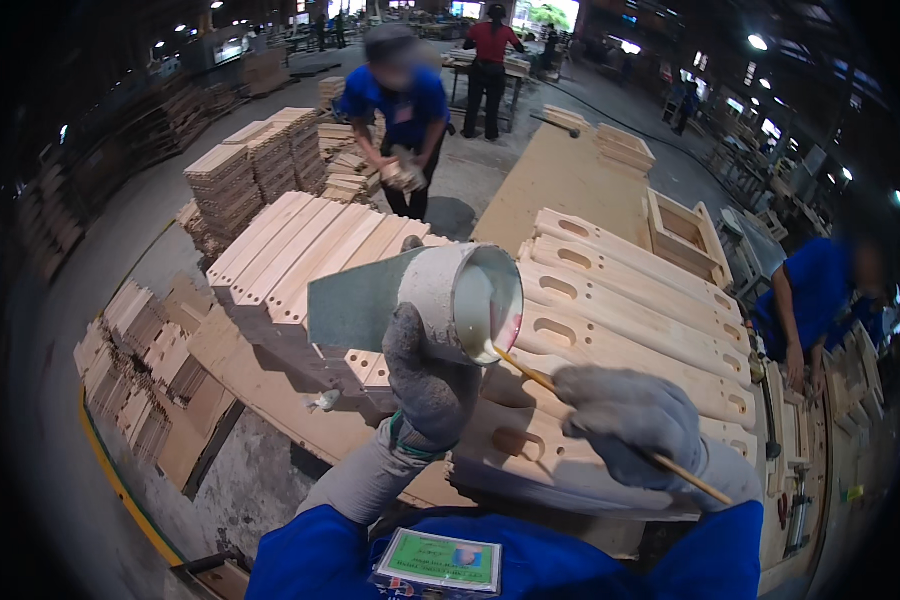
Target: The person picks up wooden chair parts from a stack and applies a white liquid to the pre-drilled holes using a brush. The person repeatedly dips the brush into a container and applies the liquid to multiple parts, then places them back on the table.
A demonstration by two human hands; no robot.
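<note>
My left hand (425,375), in a grey glove, is closed round a whitish round tub (432,290) tilted toward me. White paste-like stuff shows inside the tub, with a pinkish smear near its rim. A flat grey-green plate (355,302) sticks out to the left behind the tub; whether the two are joined I cannot tell. My right hand (635,415), also gloved, grips a thin wooden stick (532,374), whose pale tip is at the tub's lower rim. Below both hands lie rows of pale wooden boards (610,340) with oval slots and small round holes.
To the left is a stack of drilled wooden slats (310,245), with taller piles (260,155) behind. A wooden frame (685,235) stands on the long bench (550,185). One co-worker (400,100) stands ahead holding wood pieces; another (810,290) works at right.
</note>
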